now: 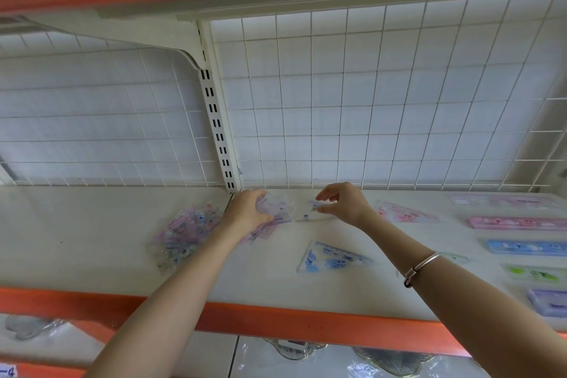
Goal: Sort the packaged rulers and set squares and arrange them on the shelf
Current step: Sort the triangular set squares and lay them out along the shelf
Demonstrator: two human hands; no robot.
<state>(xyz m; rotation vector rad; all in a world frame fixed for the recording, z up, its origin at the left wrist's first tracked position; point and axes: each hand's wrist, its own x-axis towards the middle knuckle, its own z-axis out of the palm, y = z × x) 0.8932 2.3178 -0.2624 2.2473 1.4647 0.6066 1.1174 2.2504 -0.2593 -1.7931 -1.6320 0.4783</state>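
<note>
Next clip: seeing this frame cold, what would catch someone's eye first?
The two hands meet at the back of the white shelf: the left hand grips a bundle of packets while the right hand pinches a single clear packet. Next comes the blue set square lying alone mid-shelf, then the column of coloured rulers along the right edge.

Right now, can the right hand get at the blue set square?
Probably yes: the blue set square lies flat in the open, just nearer than the right hand, nothing over it. But its grip pinches a clear packet.
</note>
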